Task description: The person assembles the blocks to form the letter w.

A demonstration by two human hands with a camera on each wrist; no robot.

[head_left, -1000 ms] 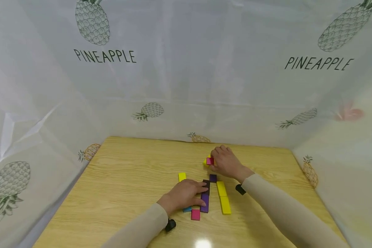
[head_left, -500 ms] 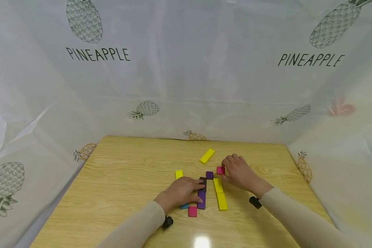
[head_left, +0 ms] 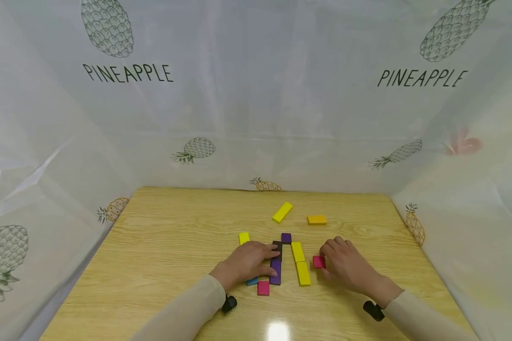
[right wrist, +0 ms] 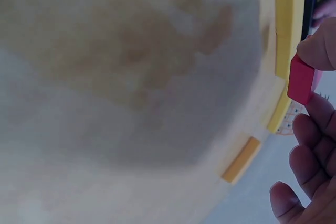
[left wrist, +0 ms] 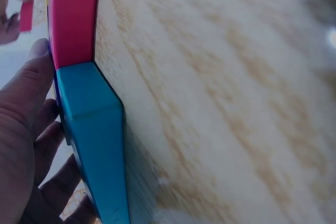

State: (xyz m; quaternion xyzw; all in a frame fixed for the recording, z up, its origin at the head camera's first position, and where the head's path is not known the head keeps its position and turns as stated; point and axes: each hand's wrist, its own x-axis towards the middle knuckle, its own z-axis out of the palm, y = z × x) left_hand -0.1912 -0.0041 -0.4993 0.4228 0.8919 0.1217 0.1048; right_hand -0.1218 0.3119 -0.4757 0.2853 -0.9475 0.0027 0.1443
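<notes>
My right hand (head_left: 347, 265) pinches a small pink block (head_left: 319, 262) between thumb and fingertips, just right of two yellow blocks (head_left: 300, 264) laid end to end. The right wrist view shows the same pink block (right wrist: 301, 79) held out from the thumb and index finger. My left hand (head_left: 248, 262) rests on the laid blocks, its fingertips on a black block (head_left: 277, 247) and its thumb on a purple block (head_left: 275, 273). Under that hand a blue block (left wrist: 100, 145) lies against another pink block (left wrist: 73, 19); in the head view the hand mostly covers the blue one.
Beyond the hands lie a slanted yellow block (head_left: 282, 212) and an orange block (head_left: 317, 220). A small purple block (head_left: 286, 238) sits at the black block's far end. Another yellow block (head_left: 244, 238) shows behind the left hand. A pineapple-print sheet (head_left: 247, 94) surrounds the wooden table (head_left: 175, 218).
My right hand has carried the pink block from beside the far yellow block rightward and nearer, uncovering the slanted yellow and orange blocks. The left hand stays in place on the blocks.
</notes>
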